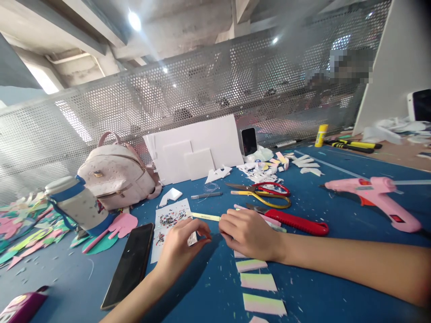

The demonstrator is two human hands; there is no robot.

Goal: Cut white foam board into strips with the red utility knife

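Observation:
My left hand (183, 237) hovers above the blue table, beside a white sheet (183, 208) scattered with small coloured bits. Its thumb and forefinger curl together in a pinch; anything between their tips is too small to make out. Across a narrow gap, my right hand (251, 231) is closed, fingers folded under, and what it may hold is hidden. A pale yellow pen (205, 216) lies just behind the two hands. Below the right hand runs a row of several yellow-to-pink foam strips (258, 281). A red utility knife (298, 222) rests beyond that wrist.
A black phone (129, 264) lies left of my left arm, near a white-and-blue bottle (79, 204) and a pink backpack (116, 172). Scissors (272, 189) and white scraps (259, 172) lie behind the hands. At right is a pink glue gun (377, 195). White boards (218, 134) lean at the back.

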